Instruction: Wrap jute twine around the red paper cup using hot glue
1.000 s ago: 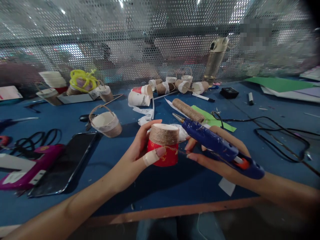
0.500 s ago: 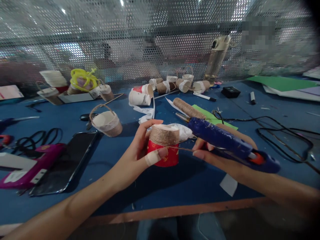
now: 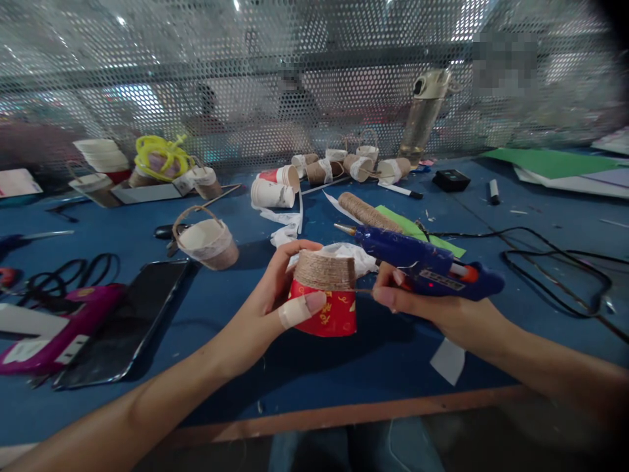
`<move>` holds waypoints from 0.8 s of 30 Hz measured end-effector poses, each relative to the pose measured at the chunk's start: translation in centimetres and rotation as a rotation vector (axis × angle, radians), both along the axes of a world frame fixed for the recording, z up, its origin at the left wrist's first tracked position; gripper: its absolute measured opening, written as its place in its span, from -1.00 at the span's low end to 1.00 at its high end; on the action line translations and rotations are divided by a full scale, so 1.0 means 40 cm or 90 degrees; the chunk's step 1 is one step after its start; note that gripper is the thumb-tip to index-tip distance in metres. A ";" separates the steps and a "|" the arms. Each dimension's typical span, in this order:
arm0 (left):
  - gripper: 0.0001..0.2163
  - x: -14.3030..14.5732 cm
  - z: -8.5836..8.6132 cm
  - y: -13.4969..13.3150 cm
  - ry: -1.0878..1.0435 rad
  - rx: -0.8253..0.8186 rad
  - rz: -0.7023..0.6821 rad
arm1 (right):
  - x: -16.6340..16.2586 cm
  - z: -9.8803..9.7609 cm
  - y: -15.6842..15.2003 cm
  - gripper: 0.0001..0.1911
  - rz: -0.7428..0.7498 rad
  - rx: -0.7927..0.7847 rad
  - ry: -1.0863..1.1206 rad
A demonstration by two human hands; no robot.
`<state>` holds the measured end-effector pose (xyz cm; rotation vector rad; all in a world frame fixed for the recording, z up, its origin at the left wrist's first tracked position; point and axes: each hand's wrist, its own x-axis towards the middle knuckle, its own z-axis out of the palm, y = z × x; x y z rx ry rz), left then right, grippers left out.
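Left hand [image 3: 269, 298] cups; right hand [image 3: 445, 314] pinches.

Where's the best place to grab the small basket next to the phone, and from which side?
Probably the handle, pinched at its top from above: the loop arches up over the open mouth of the basket, leaving room for fingertips. The left hand is nearer, but it holds the red cup, so it would need freeing first.

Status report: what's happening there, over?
Left hand grips red cup, top twine-wrapped. Right hand holds blue glue gun and twine strand. White material behind cup.
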<state>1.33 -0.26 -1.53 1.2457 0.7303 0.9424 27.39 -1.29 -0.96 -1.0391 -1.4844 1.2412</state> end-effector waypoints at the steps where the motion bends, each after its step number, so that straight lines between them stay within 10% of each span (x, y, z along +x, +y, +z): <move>1: -0.59 -0.001 -0.001 -0.001 -0.003 0.001 -0.003 | -0.001 -0.001 0.001 -0.71 0.004 -0.009 0.010; 24: -0.60 0.000 -0.017 0.001 -0.053 0.000 -0.063 | -0.015 -0.014 0.005 -0.71 0.034 -0.057 0.074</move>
